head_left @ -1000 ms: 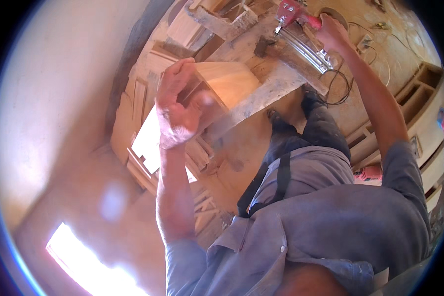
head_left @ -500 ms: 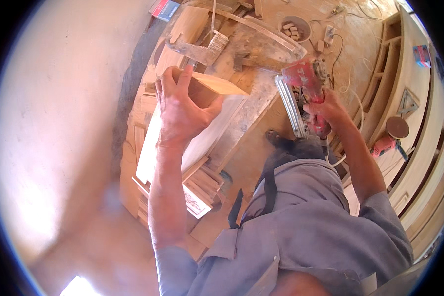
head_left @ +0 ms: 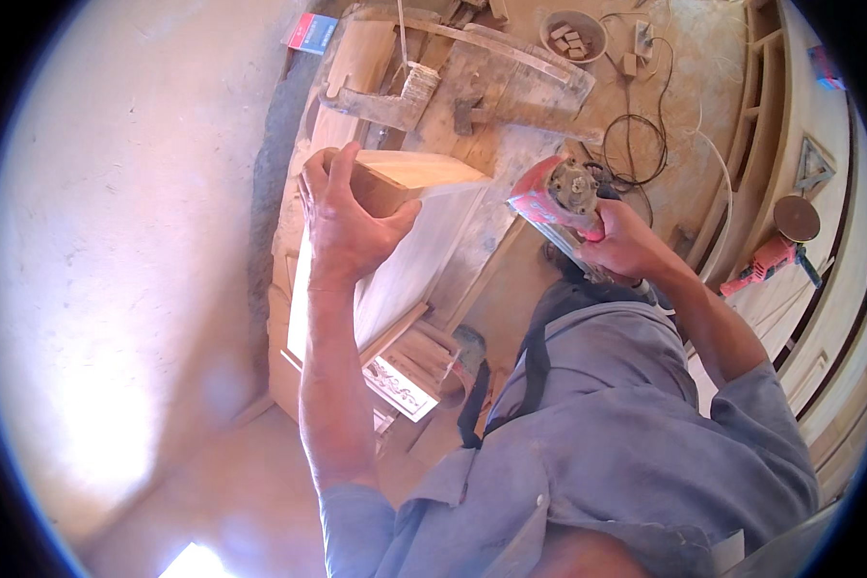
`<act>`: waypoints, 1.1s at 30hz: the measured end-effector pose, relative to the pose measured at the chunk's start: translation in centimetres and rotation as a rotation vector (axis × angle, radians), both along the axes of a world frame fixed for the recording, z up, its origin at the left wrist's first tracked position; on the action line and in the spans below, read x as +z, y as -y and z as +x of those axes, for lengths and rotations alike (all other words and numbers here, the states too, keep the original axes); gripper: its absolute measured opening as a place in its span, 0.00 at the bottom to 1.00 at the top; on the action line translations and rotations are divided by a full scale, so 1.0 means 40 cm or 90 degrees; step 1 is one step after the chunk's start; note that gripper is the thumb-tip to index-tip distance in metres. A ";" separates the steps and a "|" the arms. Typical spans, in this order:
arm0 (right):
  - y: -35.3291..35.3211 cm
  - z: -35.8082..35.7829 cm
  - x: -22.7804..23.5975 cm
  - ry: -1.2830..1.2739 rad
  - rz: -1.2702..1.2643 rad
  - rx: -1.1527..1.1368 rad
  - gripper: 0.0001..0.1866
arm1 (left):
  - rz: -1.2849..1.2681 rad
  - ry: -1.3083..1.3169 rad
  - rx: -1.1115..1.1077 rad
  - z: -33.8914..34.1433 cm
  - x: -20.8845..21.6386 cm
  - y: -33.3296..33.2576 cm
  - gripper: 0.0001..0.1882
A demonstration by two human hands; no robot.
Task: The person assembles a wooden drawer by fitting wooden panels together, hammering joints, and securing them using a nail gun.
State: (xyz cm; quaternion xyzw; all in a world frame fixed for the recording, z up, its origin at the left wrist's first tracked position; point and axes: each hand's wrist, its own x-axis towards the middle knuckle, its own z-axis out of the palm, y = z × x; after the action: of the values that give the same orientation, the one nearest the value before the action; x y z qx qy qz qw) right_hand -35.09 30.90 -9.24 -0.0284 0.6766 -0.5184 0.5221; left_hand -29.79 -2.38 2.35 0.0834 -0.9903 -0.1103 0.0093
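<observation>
My left hand is closed round the far end of a pale wooden box-like piece, thumb on the inner side and fingers over the outer. A lighter wooden strip runs along that end. In my right hand is a red nail gun, gripped by its handle. It is tilted, with its rounded cap turned up and its nose hidden from view. The gun sits to the right of the wooden piece, apart from it.
Beyond the piece, a hammer and a twine-wrapped wooden tool lie on the dusty bench. A bucket holds small wood blocks. Cables coil on the floor. At right, a red sander rests on wooden panels.
My right hand has turned the nail gun, tipping its top toward the wooden piece and moving it slightly left. My left hand keeps its hold. The view has shifted a little.
</observation>
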 end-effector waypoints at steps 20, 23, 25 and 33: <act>0.024 -0.118 0.338 0.012 -0.064 0.088 0.17 | 0.024 -0.075 0.058 0.011 -0.017 -0.008 0.56; 0.024 -0.145 0.376 0.024 -0.173 0.084 0.17 | 0.031 -0.060 0.077 0.006 -0.015 -0.005 0.56; 0.047 -0.151 0.433 0.004 -0.175 0.086 0.18 | 0.028 -0.051 0.085 0.007 -0.012 -0.005 0.56; 0.134 -0.153 0.466 -0.032 -0.165 0.061 0.20 | 0.048 -0.057 0.099 0.014 -0.010 -0.009 0.55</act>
State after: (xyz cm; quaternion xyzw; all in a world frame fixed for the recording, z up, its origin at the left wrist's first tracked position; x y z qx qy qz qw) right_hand -41.22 25.53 9.39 -0.1406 0.6147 -0.5751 0.5212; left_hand -29.25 -2.03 1.95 0.1554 -0.9746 -0.1503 0.0590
